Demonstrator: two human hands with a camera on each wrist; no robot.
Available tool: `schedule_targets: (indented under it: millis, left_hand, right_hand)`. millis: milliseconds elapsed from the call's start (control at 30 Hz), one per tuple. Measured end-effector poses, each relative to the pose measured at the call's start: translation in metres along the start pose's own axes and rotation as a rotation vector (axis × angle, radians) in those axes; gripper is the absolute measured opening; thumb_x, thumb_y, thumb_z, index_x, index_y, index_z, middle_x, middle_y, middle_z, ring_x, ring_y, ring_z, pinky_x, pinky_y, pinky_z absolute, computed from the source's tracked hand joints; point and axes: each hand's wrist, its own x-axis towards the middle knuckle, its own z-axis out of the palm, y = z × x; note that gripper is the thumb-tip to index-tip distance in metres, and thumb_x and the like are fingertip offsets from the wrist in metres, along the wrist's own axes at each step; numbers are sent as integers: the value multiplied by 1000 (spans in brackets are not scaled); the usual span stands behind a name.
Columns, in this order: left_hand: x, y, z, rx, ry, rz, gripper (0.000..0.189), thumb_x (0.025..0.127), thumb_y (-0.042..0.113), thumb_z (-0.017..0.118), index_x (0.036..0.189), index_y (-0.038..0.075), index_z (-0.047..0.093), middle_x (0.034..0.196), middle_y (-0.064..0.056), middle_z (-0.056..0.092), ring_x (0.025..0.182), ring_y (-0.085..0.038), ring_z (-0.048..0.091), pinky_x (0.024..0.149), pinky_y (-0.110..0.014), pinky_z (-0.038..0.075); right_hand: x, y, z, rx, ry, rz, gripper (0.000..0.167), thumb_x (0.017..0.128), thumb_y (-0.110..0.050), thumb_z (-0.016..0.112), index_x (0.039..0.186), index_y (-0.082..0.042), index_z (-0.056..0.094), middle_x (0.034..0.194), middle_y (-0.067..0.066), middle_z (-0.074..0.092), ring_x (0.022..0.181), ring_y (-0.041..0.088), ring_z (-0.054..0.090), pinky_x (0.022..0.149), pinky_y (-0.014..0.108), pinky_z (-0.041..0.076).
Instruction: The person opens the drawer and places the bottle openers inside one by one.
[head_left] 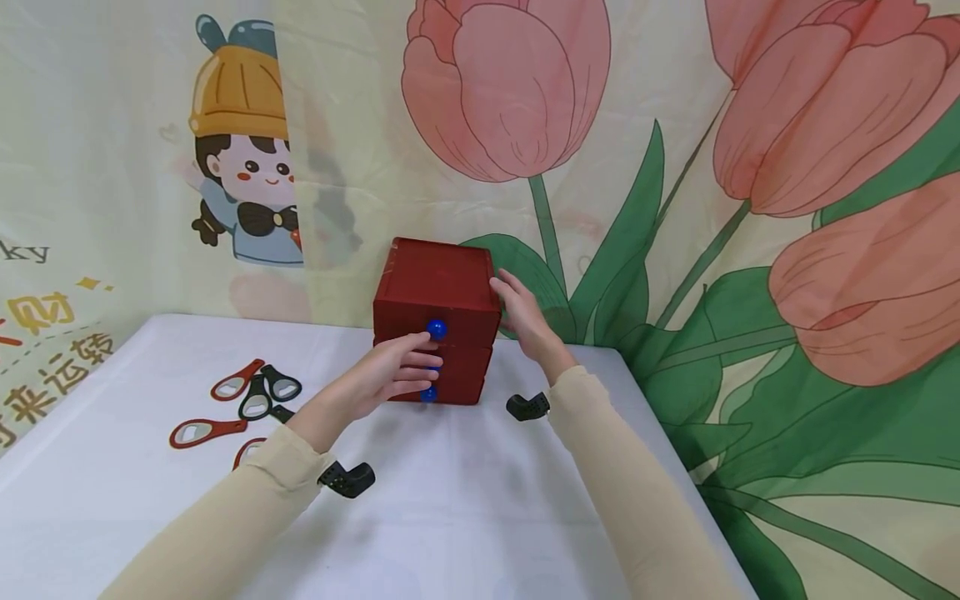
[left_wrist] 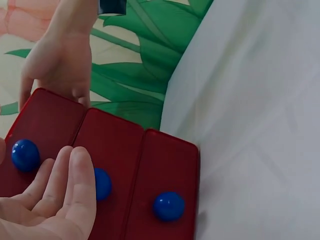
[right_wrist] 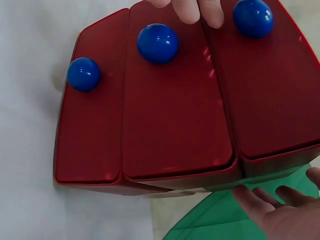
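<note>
A dark red cabinet (head_left: 435, 321) with three stacked drawers stands on the white table, each drawer front bearing a round blue knob. My left hand (head_left: 390, 375) is in front of it, its fingers extended close to the top knob (head_left: 437, 329) and partly covering the middle knob (left_wrist: 102, 184). In the left wrist view, the bottom knob (left_wrist: 168, 206) shows uncovered. At the cabinet's right side is my right hand (head_left: 525, 317), fingers extended beside the upper wall. Whether either hand touches the cabinet is hard to tell. All three drawers look pushed in or nearly so.
On the left of the table (head_left: 420, 533) lie several red and black pieces with oval loops and short handles, among them a red one (head_left: 234, 427) and a black one (head_left: 258, 407). A printed tulip curtain (head_left: 337, 167) hangs right behind the cabinet.
</note>
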Motion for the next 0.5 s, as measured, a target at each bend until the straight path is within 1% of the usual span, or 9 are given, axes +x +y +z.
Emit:
schedule_targets:
  millis: [100,233,400,500]
  left_hand:
    - [4,-2,2,-46,-4,-17,64,111,49,49,158,5,44,152,-20,58,135,-35,62,107,-37,56]
    - [10,-4,5,-108,-7,-22,63,111,48,49,157,4,45,151,-20,58,132,-33,64,107,-37,56]
    - [15,-5,10,-184,-20,-21,62,111,48,48,155,4,47,150,-21,59,127,-30,68,106,-36,56]
    - [15,-4,12,-213,-8,-10,62,111,49,50,153,4,49,149,-20,61,122,-27,70,104,-35,57]
  right_hand:
    - [1,5,1,40,-5,16,69,112,-47,46,171,-25,20,174,4,29,159,29,31,122,55,38]
    - [2,13,1,79,-28,18,69,112,-45,46,172,-25,17,173,4,31,157,28,35,121,54,40]
    - [3,18,1,81,-49,-13,69,112,-46,46,172,-27,17,172,5,32,155,30,37,122,58,39]
    - [3,18,1,82,-59,-24,68,112,-46,47,172,-29,18,171,4,35,154,31,38,122,59,37]
